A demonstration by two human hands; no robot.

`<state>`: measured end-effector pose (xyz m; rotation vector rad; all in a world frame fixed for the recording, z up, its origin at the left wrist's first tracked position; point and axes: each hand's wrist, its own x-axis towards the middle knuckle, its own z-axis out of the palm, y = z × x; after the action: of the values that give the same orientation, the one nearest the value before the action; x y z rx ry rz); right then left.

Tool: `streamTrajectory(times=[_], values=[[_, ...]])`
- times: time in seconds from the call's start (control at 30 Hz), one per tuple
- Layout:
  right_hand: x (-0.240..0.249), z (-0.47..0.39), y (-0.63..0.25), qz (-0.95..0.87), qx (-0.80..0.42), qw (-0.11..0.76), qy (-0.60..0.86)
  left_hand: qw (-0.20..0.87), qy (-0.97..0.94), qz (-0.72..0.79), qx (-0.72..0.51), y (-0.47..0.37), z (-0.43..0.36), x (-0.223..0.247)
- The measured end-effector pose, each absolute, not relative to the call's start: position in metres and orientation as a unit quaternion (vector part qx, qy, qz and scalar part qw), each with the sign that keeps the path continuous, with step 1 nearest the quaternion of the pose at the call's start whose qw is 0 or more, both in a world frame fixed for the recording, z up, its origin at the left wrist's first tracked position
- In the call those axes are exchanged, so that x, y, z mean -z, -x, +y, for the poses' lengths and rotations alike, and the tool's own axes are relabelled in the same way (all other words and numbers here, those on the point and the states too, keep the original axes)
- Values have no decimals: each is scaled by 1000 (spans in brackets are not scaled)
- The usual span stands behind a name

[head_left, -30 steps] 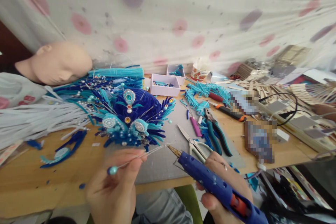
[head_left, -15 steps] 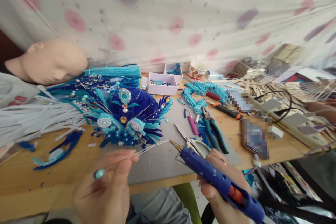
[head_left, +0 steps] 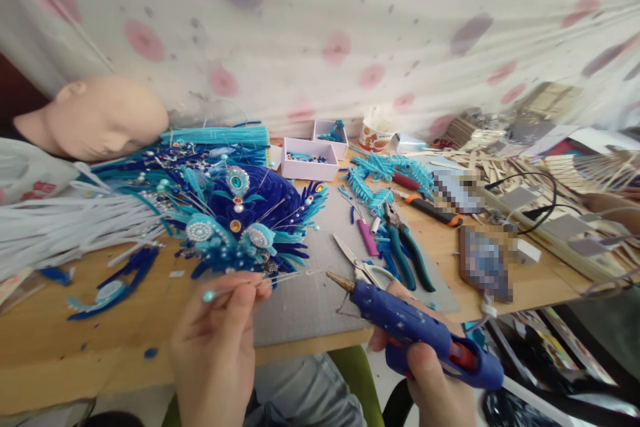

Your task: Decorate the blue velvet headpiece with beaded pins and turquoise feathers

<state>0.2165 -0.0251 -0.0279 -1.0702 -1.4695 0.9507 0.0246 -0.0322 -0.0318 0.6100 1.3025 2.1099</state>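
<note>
Thin wires tipped with a turquoise bead are pinched between the thumb and fingers of my left hand. The wires' looped far end points right, a short gap from the nozzle of a blue glue gun. My right hand is wrapped round the gun's body, thumb on its near side. Just beyond my left hand lies a blue beaded headpiece with turquoise petals, pearls and a teal gem. It rests partly on a grey mat.
Scissors, teal-handled pliers and a purple lighter lie beyond the gun. White boxes and a paper cup stand behind. A mannequin head is back left; a phone lies right.
My left hand has moved right and slightly away with the bead and wires. The glue gun has turned more level in my right hand, and my thumb now shows on its near side.
</note>
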Motion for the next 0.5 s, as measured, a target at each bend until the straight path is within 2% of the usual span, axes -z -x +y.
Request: streamTrajectory(times=[0.23, 0.5], values=[[26, -26, -215, -650, -353, 489, 462, 216, -339, 475, -783, -26, -44, 37], [31, -26, -218, -669, -326, 481, 463, 195, -363, 489, -768, -23, -49, 39]])
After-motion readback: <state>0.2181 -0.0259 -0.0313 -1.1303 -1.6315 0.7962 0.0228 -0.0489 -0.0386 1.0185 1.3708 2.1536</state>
